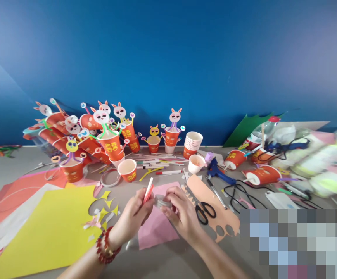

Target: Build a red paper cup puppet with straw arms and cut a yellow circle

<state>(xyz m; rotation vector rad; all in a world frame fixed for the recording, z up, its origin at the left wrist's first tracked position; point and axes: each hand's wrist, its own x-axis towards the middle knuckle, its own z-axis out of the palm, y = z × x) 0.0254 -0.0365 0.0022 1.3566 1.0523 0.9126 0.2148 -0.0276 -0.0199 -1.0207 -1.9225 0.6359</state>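
The left hand is closed around a red-and-white marker, which rises from between thumb and fingers at a tilt, its white end uppermost. The right hand pinches a small round, greyish see-through piece between thumb and fingers — too blurred to name more closely — and this sits in the narrow gap between the two hands, just beside the marker. Both are held above a pink paper sheet lying on the grey table. A bracelet of dark red beads circles the left wrist. Right of the right hand, black-handled scissors rest on a peach paper sheet with round holes cut from it; near its upper edge lies a blue glue gun with a black cord. Left of the left hand, yellow scraps lie beside a large yellow paper sheet, which partly covers white and red paper. Beyond the hands, a red-capped marker lies near an upright red paper cup with a white inside. Along the blue wall stand a nested stack of cups and, to its left, a cup with a white rabbit-face cutout — more such decorated cups crowd together farther left, some upright, others tipped over.
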